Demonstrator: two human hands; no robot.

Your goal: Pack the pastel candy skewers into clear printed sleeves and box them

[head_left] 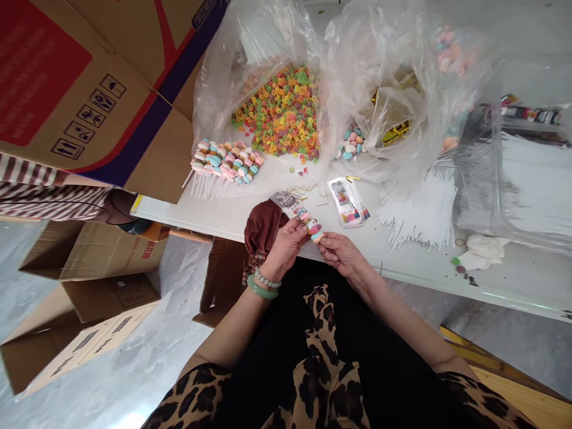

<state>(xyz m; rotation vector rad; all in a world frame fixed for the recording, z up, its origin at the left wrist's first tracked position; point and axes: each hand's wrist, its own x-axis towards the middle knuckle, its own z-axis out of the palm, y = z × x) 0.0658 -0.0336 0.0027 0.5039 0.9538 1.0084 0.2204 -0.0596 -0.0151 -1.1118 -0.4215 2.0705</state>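
My left hand (286,245) and my right hand (338,251) meet just below the white table's front edge (214,214). Both pinch a candy skewer (311,225) of pastel discs that sits partly inside a small printed clear bag (288,202). The left fingers close on the bag end, the right fingertips on the skewer's lower end. A green bangle and a bead bracelet (263,285) circle my left wrist. A pile of finished pastel candy skewers (227,159) with white sticks lies on the table to the upper left.
An open plastic sack holds colourful ring candies (282,113). A second sack holds pastel discs (353,143). Printed bags (347,204) and heaps of white sticks (422,211) lie right. Cardboard boxes (80,77) stand left and on the floor (75,333). A person's striped sleeve (40,190) shows at left.
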